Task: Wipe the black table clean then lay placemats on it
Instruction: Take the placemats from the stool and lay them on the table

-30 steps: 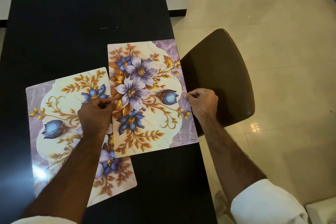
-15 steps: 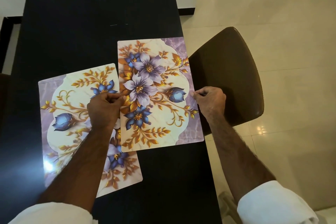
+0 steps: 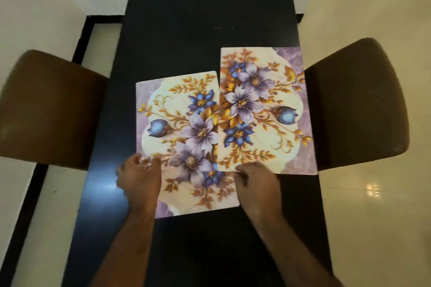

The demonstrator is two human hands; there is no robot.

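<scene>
Two floral placemats lie on the black table. The right placemat sits along the table's right edge, and its left edge overlaps the left placemat down the middle. The left placemat lies closer to me and slightly tilted. My left hand, blurred, grips the left placemat's near-left edge with the thumb on top. My right hand has its fingers curled on the left placemat's right edge, just below the right placemat's near edge and touching it.
A brown chair stands at the table's left side, and another brown chair stands at its right, both pushed close. Pale floor tiles surround the table, and a white wall runs behind its far end.
Both hands left the right placemat's sides and moved toward me onto the left placemat. The left placemat now lies straighter. My head has turned, so both chairs show.
</scene>
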